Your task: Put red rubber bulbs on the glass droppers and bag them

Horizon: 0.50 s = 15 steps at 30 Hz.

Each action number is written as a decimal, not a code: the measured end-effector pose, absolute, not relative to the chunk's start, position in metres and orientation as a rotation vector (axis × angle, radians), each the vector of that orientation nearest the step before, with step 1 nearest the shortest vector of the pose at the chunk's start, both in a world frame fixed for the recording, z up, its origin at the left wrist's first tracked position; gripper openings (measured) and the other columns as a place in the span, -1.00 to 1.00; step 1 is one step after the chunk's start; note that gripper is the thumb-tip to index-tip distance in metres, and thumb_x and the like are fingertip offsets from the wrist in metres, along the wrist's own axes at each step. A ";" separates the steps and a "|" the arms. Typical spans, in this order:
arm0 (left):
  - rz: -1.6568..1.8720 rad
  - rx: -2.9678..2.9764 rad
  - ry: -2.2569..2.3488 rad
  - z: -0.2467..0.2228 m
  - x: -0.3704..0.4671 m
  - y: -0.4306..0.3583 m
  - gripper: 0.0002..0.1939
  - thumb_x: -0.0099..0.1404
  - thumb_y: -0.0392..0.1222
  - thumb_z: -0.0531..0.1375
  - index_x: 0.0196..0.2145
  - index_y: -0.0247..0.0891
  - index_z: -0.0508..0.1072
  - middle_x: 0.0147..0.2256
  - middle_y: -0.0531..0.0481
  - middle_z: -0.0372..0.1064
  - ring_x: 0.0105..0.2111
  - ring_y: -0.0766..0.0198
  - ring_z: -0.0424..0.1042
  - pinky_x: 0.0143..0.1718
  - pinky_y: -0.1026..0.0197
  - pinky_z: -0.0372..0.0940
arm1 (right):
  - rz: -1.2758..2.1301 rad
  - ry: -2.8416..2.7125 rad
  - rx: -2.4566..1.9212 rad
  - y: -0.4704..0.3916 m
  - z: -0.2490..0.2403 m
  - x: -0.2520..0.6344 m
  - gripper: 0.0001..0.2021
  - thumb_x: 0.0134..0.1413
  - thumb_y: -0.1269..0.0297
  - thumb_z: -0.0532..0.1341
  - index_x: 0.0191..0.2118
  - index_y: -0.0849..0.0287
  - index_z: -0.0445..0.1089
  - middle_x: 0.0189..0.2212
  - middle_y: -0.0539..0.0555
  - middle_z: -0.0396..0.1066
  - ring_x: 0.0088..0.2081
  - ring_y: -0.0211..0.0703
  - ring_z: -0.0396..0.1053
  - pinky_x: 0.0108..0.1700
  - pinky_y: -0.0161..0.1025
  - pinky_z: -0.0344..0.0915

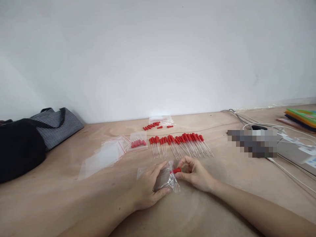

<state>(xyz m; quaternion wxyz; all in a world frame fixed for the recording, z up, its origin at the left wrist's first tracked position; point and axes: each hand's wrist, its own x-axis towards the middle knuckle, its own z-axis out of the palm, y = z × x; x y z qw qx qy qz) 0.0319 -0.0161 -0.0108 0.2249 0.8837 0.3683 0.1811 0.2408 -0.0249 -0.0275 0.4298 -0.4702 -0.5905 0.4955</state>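
Observation:
My left hand (150, 187) is closed around a clear zip bag (164, 181), whose mouth faces right. Between the thumb and fingers of my right hand (194, 172) is a dropper with a red rubber bulb (176, 170), held at the bag's mouth; its thin stem seems to lie inside the bag, though glare blurs it. Just beyond my hands lies a row of droppers (190, 144), red bulbs pointing away from me. To the left of the row a filled zip bag (138, 142) holds several red-bulbed droppers. Flat zip bags (105, 156) lie fanned out further left.
Loose red bulbs (150, 126) lie at the back beside another clear bag (161, 120). A black and striped bag (56, 126) stands at the far left. On the right are white cables (291, 171), a grey device (296, 153) and stacked colourful folders (302, 117).

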 end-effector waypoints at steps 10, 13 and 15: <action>0.460 2.460 0.916 -0.012 0.042 -0.012 -0.31 0.13 -0.07 0.14 0.15 -0.15 -0.09 0.06 -0.12 0.15 0.03 0.09 0.18 0.00 0.01 0.14 | 1.249 -1.841 -1.013 -0.023 -0.020 0.237 -0.82 -0.01 0.31 0.10 -0.37 0.18 0.45 -0.53 -0.03 0.37 -0.55 -0.35 0.24 -0.49 -0.40 0.15; 0.492 2.446 0.963 -0.006 0.035 -0.017 -0.29 0.10 -0.05 0.17 0.14 -0.12 -0.06 0.06 -0.10 0.16 0.02 0.07 0.19 0.01 -0.01 0.14 | 1.128 -1.875 -1.100 -0.024 -0.021 0.237 -0.81 -0.03 0.34 0.11 -0.36 0.15 0.48 -0.64 -0.07 0.28 -0.65 -0.41 0.08 -0.59 -0.43 0.02; 0.534 2.436 1.021 -0.002 0.024 -0.021 -0.32 0.09 -0.01 0.17 0.13 -0.11 0.00 0.06 -0.08 0.17 0.02 0.06 0.19 0.02 -0.02 0.12 | 1.149 -1.853 -1.125 -0.024 -0.024 0.238 -0.82 -0.06 0.32 0.14 -0.34 0.15 0.49 -0.68 -0.08 0.22 -0.67 -0.42 0.01 -0.62 -0.45 -0.03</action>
